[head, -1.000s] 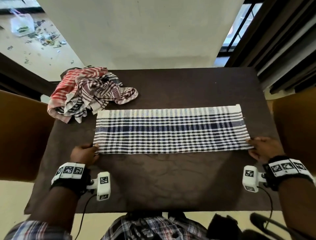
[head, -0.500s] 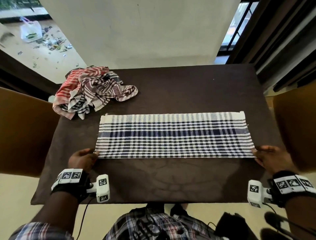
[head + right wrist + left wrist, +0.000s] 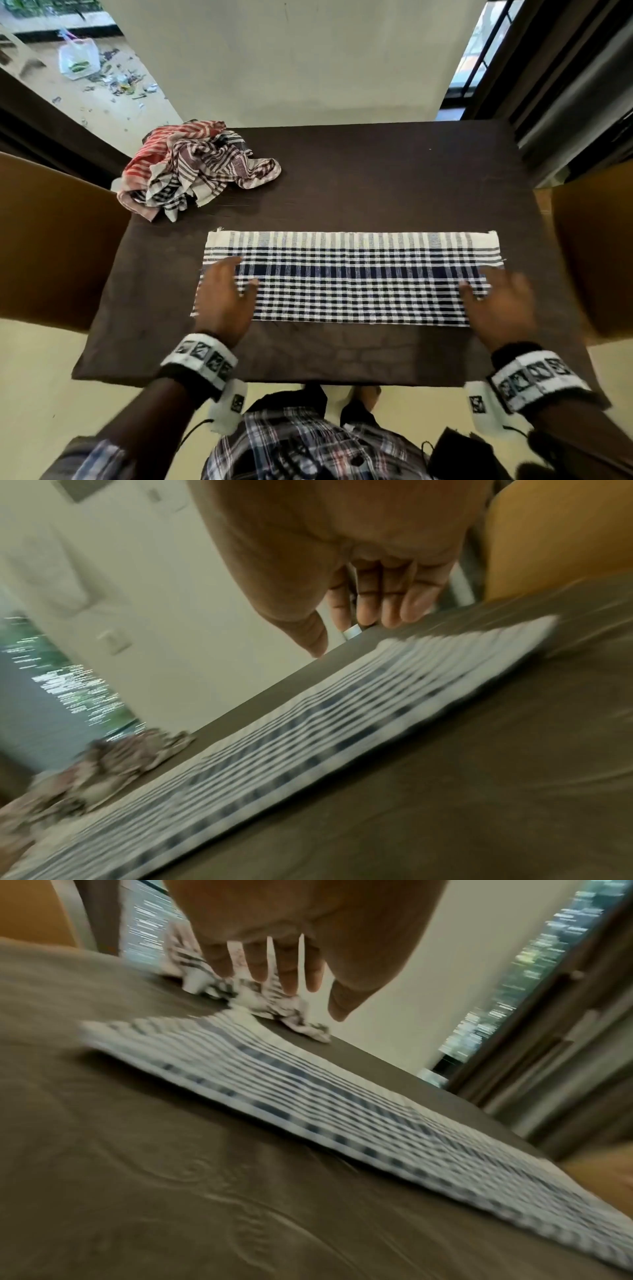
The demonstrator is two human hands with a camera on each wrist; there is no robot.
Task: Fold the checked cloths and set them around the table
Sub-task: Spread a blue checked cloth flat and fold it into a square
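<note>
A blue-and-white checked cloth [image 3: 349,279] lies folded into a long flat strip across the dark brown table [image 3: 376,178]. My left hand [image 3: 227,293] is over its left end, fingers spread and straight; the left wrist view shows the hand [image 3: 274,969] raised above the cloth [image 3: 308,1096]. My right hand [image 3: 496,298] is over the right end, fingers straight too; in the right wrist view it [image 3: 369,607] hovers above the cloth [image 3: 308,739]. Neither hand holds anything. Both wrist views are blurred.
A crumpled heap of red, maroon and dark checked cloths [image 3: 195,168] sits at the table's far left corner. Orange-brown chairs stand at the left [image 3: 51,240] and right [image 3: 596,246] sides. A wall and a window frame [image 3: 486,51] lie beyond the far edge.
Both hands have let go of the cloth's near corners and moved forward over its two ends, fingers now straight. The cloth strip lies as before.
</note>
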